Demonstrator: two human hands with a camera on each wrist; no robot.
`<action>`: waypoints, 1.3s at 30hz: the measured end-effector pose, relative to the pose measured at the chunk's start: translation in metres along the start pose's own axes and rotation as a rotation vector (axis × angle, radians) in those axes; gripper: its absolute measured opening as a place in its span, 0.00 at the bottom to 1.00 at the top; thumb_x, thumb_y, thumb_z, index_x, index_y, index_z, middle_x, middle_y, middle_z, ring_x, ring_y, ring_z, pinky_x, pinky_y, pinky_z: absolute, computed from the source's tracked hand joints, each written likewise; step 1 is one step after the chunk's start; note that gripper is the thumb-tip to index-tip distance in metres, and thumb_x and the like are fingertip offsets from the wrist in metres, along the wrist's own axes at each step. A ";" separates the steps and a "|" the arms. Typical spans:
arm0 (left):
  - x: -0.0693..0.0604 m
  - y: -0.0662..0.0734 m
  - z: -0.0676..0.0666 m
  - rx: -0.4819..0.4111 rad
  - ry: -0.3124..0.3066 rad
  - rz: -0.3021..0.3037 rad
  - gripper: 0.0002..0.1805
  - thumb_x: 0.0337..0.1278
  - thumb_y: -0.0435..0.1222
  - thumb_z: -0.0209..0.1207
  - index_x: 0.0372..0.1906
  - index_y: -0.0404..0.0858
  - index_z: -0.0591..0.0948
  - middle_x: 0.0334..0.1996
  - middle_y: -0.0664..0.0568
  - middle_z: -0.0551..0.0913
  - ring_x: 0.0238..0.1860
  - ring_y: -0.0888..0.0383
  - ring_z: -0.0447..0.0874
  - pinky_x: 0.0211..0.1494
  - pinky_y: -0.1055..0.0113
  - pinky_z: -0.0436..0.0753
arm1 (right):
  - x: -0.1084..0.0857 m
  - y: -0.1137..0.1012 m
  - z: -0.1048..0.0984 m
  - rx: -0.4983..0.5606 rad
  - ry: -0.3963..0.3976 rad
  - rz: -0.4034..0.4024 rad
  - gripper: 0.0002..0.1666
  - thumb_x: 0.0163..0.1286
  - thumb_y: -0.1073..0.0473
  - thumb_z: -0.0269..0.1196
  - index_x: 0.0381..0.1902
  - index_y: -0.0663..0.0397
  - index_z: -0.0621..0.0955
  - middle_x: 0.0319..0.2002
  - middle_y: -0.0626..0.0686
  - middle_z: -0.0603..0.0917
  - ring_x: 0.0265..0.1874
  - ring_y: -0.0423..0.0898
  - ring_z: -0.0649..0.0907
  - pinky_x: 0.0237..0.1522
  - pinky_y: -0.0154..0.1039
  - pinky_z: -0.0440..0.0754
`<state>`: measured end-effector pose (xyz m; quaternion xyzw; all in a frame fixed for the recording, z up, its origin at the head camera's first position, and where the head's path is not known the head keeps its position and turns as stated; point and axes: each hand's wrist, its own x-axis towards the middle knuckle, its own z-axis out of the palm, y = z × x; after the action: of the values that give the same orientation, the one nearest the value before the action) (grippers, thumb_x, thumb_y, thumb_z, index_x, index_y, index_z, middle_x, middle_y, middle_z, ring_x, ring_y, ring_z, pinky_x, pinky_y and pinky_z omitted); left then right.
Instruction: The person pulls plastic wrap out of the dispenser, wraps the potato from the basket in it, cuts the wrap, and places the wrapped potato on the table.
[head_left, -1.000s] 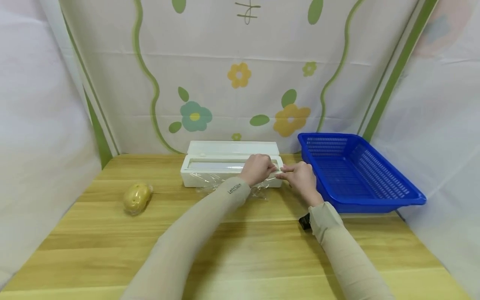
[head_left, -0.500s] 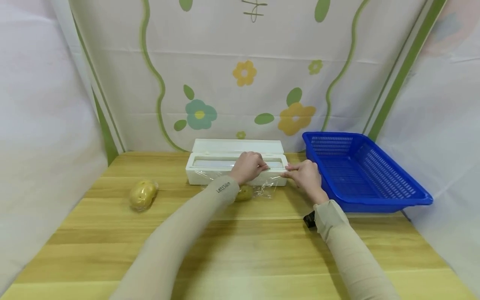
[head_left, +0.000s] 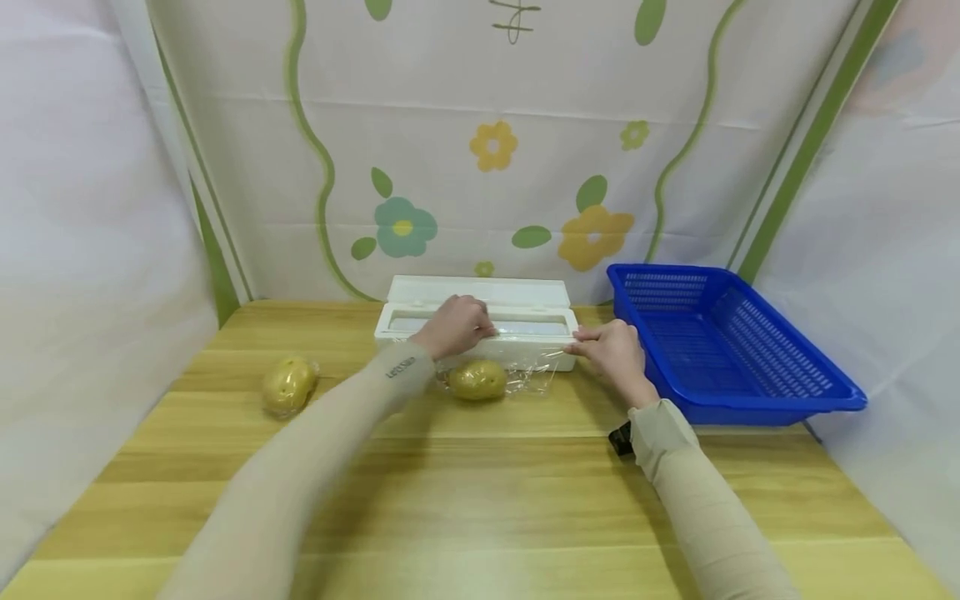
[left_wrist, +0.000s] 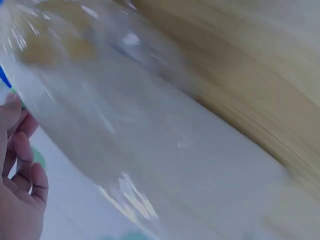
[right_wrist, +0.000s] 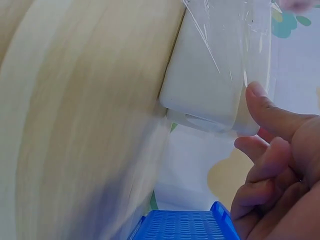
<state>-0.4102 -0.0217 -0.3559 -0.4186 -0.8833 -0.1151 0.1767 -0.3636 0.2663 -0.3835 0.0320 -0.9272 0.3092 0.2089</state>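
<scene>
A white cling film box (head_left: 517, 354) stands lid up at the back of the table, its film roll inside. My left hand (head_left: 456, 323) pinches at the front rim near the middle, on what looks like the slide cutter, mostly hidden by the fingers. With thumb and fingers my right hand (head_left: 611, 354) grips the right end of the box, thumb on the front face in the right wrist view. Clear cling film (head_left: 536, 371) hangs crinkled over the front. A potato (head_left: 477, 380) lies under or in that film, before the box.
Another potato (head_left: 289, 385), wrapped in film, lies at the left of the wooden table (head_left: 465, 500). To the right of the box stands a blue plastic basket (head_left: 750, 400), close to my right hand. A flowered cloth (head_left: 450, 108) hangs behind the table.
My left hand has slid leftward along the box's front rim, from the right end to about the middle. The potato before the box has come into sight. My right hand keeps its grip.
</scene>
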 end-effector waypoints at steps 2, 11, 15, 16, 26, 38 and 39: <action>-0.015 -0.014 -0.008 0.022 -0.004 0.013 0.08 0.60 0.39 0.67 0.32 0.38 0.89 0.28 0.52 0.83 0.33 0.54 0.79 0.45 0.58 0.78 | 0.000 0.001 -0.003 -0.009 -0.009 0.001 0.21 0.49 0.46 0.79 0.39 0.49 0.90 0.39 0.50 0.88 0.44 0.55 0.85 0.40 0.54 0.81; -0.074 -0.060 -0.040 0.096 0.041 0.031 0.06 0.58 0.35 0.68 0.29 0.35 0.88 0.28 0.50 0.83 0.32 0.51 0.79 0.40 0.59 0.80 | 0.004 0.006 -0.009 -0.008 -0.011 -0.016 0.21 0.51 0.47 0.79 0.40 0.50 0.90 0.39 0.51 0.88 0.46 0.55 0.85 0.43 0.57 0.80; -0.089 -0.070 -0.051 0.074 0.028 0.040 0.06 0.59 0.34 0.67 0.30 0.35 0.88 0.29 0.49 0.84 0.32 0.51 0.80 0.39 0.58 0.81 | 0.004 0.005 -0.006 0.003 -0.020 -0.026 0.21 0.51 0.47 0.79 0.40 0.50 0.90 0.39 0.51 0.88 0.45 0.55 0.85 0.43 0.57 0.80; -0.093 -0.072 -0.054 0.070 0.023 0.029 0.06 0.59 0.34 0.67 0.30 0.35 0.88 0.29 0.49 0.83 0.32 0.51 0.81 0.39 0.58 0.81 | 0.005 0.005 -0.006 0.005 -0.020 -0.034 0.21 0.51 0.47 0.79 0.40 0.51 0.90 0.39 0.51 0.88 0.45 0.55 0.85 0.44 0.57 0.80; -0.119 -0.089 -0.065 0.078 0.000 -0.039 0.05 0.61 0.32 0.66 0.30 0.36 0.89 0.29 0.50 0.81 0.33 0.52 0.79 0.38 0.58 0.79 | 0.004 0.005 -0.005 0.009 -0.022 -0.054 0.21 0.52 0.48 0.79 0.40 0.53 0.90 0.39 0.53 0.88 0.44 0.57 0.85 0.43 0.58 0.80; -0.127 -0.085 -0.066 0.040 -0.008 -0.100 0.09 0.63 0.32 0.64 0.27 0.37 0.87 0.27 0.53 0.78 0.27 0.57 0.76 0.32 0.63 0.77 | 0.003 0.002 -0.001 -0.006 -0.001 -0.090 0.20 0.51 0.48 0.79 0.39 0.53 0.90 0.37 0.53 0.88 0.40 0.56 0.86 0.38 0.55 0.81; -0.126 -0.084 -0.066 0.053 -0.005 -0.098 0.09 0.63 0.32 0.64 0.26 0.37 0.86 0.27 0.53 0.78 0.27 0.57 0.76 0.32 0.62 0.77 | 0.002 0.002 -0.001 -0.010 -0.001 -0.091 0.20 0.51 0.48 0.79 0.39 0.53 0.90 0.37 0.53 0.88 0.40 0.56 0.86 0.37 0.55 0.81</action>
<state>-0.3872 -0.1848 -0.3521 -0.3701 -0.9061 -0.0990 0.1795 -0.3655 0.2684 -0.3830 0.0733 -0.9264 0.2948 0.2226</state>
